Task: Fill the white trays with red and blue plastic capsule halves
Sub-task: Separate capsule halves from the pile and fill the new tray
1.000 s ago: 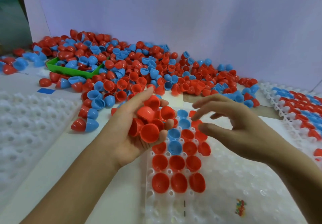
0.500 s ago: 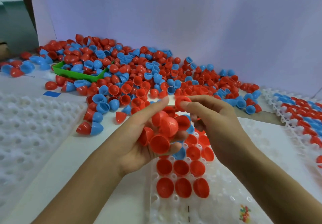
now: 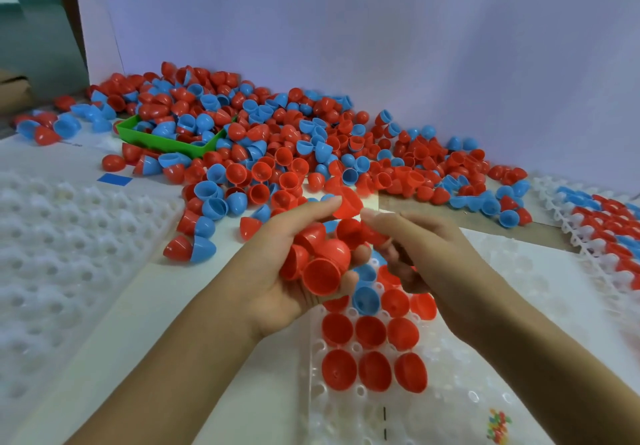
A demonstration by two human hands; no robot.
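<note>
The right hand has come back from the tray to the left hand – its fingers now pinch one red half off the cupped handful, ready for seating. Glossy, thin domes; the tray's dimpled white plastic holds few rows.

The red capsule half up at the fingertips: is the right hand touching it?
Touching. The head view shows the right hand with its fingertips against the red half, which the left hand also holds from the other side.
</note>
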